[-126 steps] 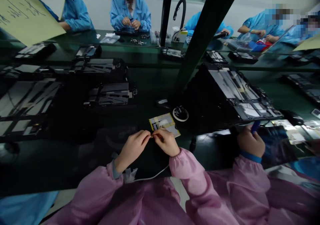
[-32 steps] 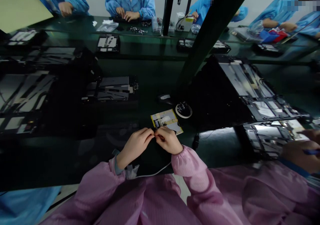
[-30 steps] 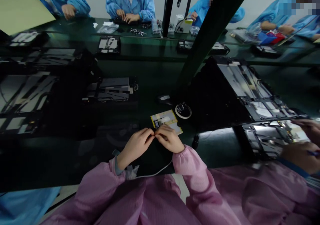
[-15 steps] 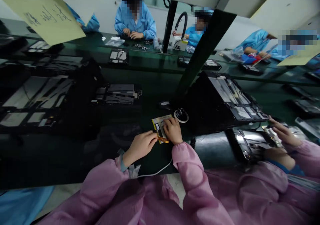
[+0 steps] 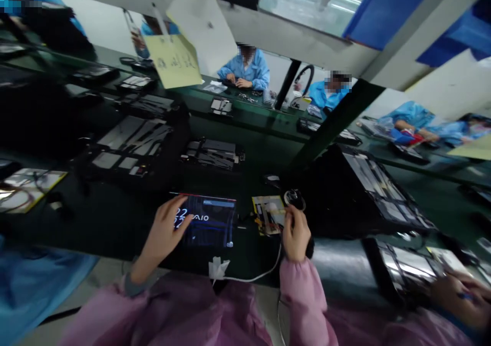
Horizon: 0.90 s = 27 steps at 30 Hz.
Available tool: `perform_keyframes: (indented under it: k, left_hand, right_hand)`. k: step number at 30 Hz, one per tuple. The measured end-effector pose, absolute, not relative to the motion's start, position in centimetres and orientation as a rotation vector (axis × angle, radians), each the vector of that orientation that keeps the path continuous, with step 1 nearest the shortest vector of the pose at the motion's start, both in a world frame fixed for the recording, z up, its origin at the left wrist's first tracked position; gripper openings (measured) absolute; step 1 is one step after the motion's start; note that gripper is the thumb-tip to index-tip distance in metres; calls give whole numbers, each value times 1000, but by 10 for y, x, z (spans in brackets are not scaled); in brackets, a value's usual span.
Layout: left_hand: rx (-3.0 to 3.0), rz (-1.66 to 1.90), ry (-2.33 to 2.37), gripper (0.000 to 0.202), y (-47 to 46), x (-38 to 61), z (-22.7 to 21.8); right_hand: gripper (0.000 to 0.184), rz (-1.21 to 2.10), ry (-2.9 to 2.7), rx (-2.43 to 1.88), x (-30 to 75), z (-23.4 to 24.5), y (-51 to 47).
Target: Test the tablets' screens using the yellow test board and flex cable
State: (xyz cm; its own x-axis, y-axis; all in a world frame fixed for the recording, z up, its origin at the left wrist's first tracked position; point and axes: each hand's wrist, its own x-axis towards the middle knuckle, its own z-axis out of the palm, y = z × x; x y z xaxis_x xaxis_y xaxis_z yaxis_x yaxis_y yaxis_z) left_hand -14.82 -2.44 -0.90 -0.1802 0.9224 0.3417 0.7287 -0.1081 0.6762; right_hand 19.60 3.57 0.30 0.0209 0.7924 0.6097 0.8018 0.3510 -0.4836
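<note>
My left hand (image 5: 163,231) lies open on the left edge of a lit tablet screen (image 5: 209,223) that rests flat on the dark green bench. My right hand (image 5: 296,233) is closed in a pinch beside a yellow-edged sheet of small parts (image 5: 268,214), holding something too small to name. A white tape roll (image 5: 294,199) sits just beyond that hand. A white cable (image 5: 253,276) runs from the tablet's near edge toward my sleeve.
Open device chassis (image 5: 213,153) and trays (image 5: 130,138) cover the bench to the left and behind. A tilted black fixture (image 5: 368,182) stands at right. A co-worker's hand (image 5: 458,289) works at far right. People in blue coats (image 5: 245,72) sit across.
My hands have parted: the left went onto the tablet, whose screen now glows, and the right moved right to the parts sheet. The camera has tilted up and turned left.
</note>
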Motion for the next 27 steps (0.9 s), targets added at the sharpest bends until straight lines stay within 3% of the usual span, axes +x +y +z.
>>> perform_keyframes:
  k: [4,7,9,14,24,27]
  left_hand:
    - [1439,1195,2082,51,-47,-196,-35]
    - [1278,1184,1984,51,-51,-200,-35]
    - [1243,1204,1929,52,-51,-197,-30]
    - [1209,1232,1814,52,-52,-198,-24]
    - [743,1440,1725,47,-16,-192,1]
    - [527,1296,1580,51,1,-185,10]
  right_hand:
    - [39,194,-2216,-1011,132,11,-21]
    - [31,220,-2481,-847,82,2,-29]
    - [29,132,-2470,-947,63,-5,-18]
    - [48,16,-2209,-1249,66,-16,1]
    - [70,170,-2179,-1252,75,-41,-6]
    - [73,111,-2193,-1240,76,-42,10]
